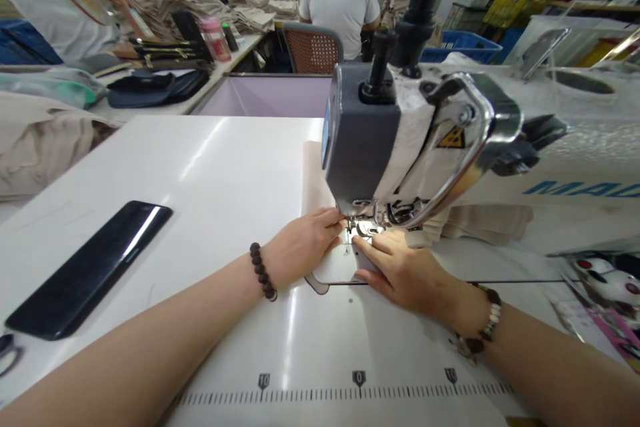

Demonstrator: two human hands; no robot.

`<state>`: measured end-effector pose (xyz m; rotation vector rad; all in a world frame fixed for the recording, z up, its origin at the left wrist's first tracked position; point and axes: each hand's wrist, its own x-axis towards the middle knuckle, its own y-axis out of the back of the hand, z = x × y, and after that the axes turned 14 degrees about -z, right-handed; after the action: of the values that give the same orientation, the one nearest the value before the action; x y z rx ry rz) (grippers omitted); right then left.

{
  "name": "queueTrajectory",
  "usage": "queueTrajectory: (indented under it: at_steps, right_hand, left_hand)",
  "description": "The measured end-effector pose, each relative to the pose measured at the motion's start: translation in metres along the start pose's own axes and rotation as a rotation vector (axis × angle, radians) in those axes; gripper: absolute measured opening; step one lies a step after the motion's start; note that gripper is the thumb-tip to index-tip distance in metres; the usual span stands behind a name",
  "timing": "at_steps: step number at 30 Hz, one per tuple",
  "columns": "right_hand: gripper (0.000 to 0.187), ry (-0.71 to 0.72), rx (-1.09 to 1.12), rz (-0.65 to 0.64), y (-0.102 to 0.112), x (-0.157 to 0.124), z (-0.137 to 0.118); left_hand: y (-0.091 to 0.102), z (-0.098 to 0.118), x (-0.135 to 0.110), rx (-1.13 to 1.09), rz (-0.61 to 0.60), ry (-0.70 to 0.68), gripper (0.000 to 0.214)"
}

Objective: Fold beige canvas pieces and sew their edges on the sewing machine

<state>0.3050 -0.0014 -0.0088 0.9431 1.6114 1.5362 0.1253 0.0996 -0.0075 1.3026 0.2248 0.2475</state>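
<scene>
1. Fabric (314, 177), beige, lies on the white tabletop (200, 173) behind the presser foot (363, 230) of the sewing machine (380, 147), just beyond the fingertips.
2. Left hand (305, 243) has its fingers bunched right at the presser foot (whether they pinch anything, I cannot tell).
3. Right hand (400, 270) lies flat with fingers extended, just right of the foot, gripping nothing.
4. A black phone (90, 267) rests well apart, far left.

Dark bead bracelet (263, 271) at left hand (300, 243), dark-and-white beads (484, 329) at right hand (405, 273).
</scene>
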Motion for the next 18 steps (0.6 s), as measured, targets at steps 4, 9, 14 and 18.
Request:
queueTrajectory:
  at_steps: [4,9,14,18]
  right_hand:
    - [0.041,0.005,0.022,0.006,0.0,0.0,0.0]
    - [0.035,0.086,0.093,0.073,0.0,-0.003,0.004]
    - [0.036,0.216,0.109,0.098,0.002,-0.009,0.005]
    - [0.033,0.317,0.09,0.103,0.006,-0.013,0.004]
  left_hand:
    - [0.003,-0.002,-0.001,0.02,-0.004,-0.023,0.017]
    - [0.015,0.021,-0.014,0.009,-0.136,0.025,0.023]
    - [0.011,0.05,-0.029,0.024,-0.23,-0.07,0.014]
    - [0.01,0.055,-0.03,-0.012,-0.251,-0.097,0.015]
